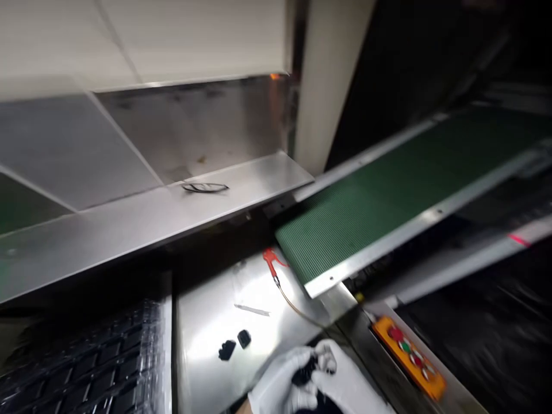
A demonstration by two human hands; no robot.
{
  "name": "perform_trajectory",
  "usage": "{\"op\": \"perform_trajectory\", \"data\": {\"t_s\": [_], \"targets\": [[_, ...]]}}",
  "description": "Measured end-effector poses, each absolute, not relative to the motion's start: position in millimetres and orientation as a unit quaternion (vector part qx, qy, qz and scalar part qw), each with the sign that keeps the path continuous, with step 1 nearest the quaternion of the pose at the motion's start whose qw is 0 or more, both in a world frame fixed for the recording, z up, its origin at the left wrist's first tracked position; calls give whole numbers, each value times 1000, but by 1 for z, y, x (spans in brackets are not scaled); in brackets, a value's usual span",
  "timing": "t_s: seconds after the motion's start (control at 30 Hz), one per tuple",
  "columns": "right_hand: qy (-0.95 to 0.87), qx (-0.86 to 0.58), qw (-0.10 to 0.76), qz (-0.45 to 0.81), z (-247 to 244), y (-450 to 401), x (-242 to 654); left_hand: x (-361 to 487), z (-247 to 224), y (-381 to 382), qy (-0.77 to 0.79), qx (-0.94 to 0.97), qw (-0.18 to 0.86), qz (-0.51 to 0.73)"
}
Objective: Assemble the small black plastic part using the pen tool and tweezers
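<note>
Gloved hands (297, 380) around dark piece (305, 375) at bench edge (332, 329)

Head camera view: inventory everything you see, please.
green ribbed conveyor belt: one, green, upper right
stainless steel ledge: one, silver, upper left
black wire loop: one, black, on ledge
stainless steel plate: one, silver, lower centre
small black pieces: two, black, on plate
red-handled blow gun: one, red, plate's far edge
orange button box: one, orange, lower right
black ribbed grid: one, black, lower left
small black part: one, black, between hands
white-gloved hands: two, white, bottom centre, clasping part
</note>
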State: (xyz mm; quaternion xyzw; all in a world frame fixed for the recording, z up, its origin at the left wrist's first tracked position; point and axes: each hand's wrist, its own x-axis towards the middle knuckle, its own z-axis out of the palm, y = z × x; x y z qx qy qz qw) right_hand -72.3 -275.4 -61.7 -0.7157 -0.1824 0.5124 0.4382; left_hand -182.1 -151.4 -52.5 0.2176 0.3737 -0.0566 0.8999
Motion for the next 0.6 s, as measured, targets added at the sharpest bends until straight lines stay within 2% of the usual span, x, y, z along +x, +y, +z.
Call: {"op": "perform_trajectory", "data": {"t_s": [0.1,0.23,0.37,0.6], "targets": [[-126,-692,500,506,-52,-324,-56,-156,-49,-188,385,266,876,-117],[-116,-680,481,542,-24,-396,-25,-115,-38,-224,417,325,836,-148],[-154,-689,466,534,-17,-465,-2,-79,-33,-264,431,377,801,-175],[-141,-693,516,483,-24,-530,20,-37,-37,-316,418,374,810,-170]]}}
